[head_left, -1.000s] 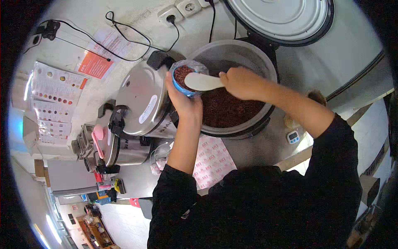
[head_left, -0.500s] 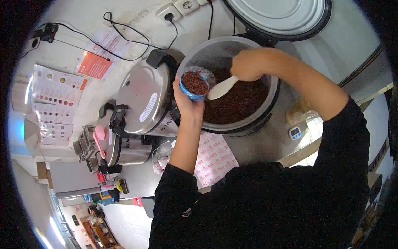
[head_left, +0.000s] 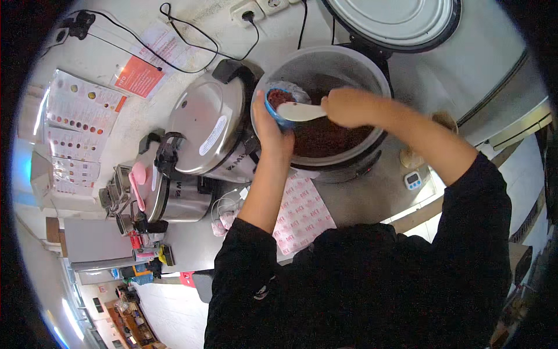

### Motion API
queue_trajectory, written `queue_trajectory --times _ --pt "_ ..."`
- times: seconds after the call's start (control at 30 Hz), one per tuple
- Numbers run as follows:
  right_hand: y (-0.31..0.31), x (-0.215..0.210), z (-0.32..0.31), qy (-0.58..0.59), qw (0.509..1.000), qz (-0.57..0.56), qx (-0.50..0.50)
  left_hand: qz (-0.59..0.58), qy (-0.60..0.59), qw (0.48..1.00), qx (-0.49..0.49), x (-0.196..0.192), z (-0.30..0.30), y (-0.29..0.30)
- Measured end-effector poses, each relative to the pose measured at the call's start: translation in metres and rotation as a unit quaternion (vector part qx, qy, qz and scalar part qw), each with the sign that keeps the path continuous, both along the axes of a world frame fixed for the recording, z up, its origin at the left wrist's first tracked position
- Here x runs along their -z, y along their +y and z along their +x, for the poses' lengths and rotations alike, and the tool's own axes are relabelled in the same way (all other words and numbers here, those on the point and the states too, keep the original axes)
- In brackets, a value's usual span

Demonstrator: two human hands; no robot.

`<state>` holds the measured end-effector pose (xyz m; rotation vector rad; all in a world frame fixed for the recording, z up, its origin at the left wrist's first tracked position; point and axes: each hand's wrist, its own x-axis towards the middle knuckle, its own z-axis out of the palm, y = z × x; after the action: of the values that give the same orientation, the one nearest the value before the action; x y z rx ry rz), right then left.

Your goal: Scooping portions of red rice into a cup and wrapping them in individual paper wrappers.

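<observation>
My left hand (head_left: 273, 132) is wrapped round a small blue cup (head_left: 272, 109) filled with reddish-brown rice (head_left: 281, 96), above the left side of a large open rice cooker (head_left: 381, 74). A crumpled clear plastic bag (head_left: 296, 90) shows just behind the cup. In my right hand (head_left: 349, 107) is a white rice paddle (head_left: 300, 111), its flat blade lying over the cup's mouth and hiding part of the rice. Beneath both hands, the cooker's pot holds more dark reddish-brown rice (head_left: 331, 139).
Two closed steel cookers (head_left: 212, 116) stand to the left, a pink ladle (head_left: 138, 177) by the smaller one. Printed paper (head_left: 302, 215) lies in front on the counter. A white timer (head_left: 412, 180) sits at right, and the cooker's raised lid (head_left: 395, 20) is behind.
The rice paddle has moved from the rice in the pot, beside the cup, up over the cup's mouth. The cup has tilted slightly towards the paddle.
</observation>
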<state>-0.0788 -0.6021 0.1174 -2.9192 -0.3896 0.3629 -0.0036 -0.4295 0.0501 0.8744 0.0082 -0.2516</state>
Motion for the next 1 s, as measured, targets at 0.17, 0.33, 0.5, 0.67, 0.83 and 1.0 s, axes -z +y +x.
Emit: queue_trajectory --times 0.17,0.33,0.5,0.67,0.83,1.0 --pt "-0.027 -0.037 -0.025 -0.051 0.982 -0.07 0.167 -0.006 0.002 1.0 0.009 -0.006 -0.001 0.017" --pt "-0.042 -0.005 -0.036 -0.181 0.969 -0.093 0.142 -0.107 0.043 0.992 0.059 -0.03 -0.015 0.042" --pt "-0.007 -0.034 -0.009 -0.263 0.943 -0.134 0.151 -0.215 0.072 0.972 0.064 -0.048 -0.041 0.076" --pt "0.059 -0.029 0.033 -0.346 0.928 0.061 0.126 -0.245 0.058 0.968 0.004 -0.039 -0.067 0.127" --pt "0.135 0.025 0.098 -0.174 0.941 0.28 0.075 -0.274 0.108 0.954 -0.055 -0.027 -0.09 0.173" --pt "0.18 0.035 0.113 -0.273 0.944 0.184 -0.014 -0.261 0.154 0.95 -0.076 -0.01 -0.109 0.201"
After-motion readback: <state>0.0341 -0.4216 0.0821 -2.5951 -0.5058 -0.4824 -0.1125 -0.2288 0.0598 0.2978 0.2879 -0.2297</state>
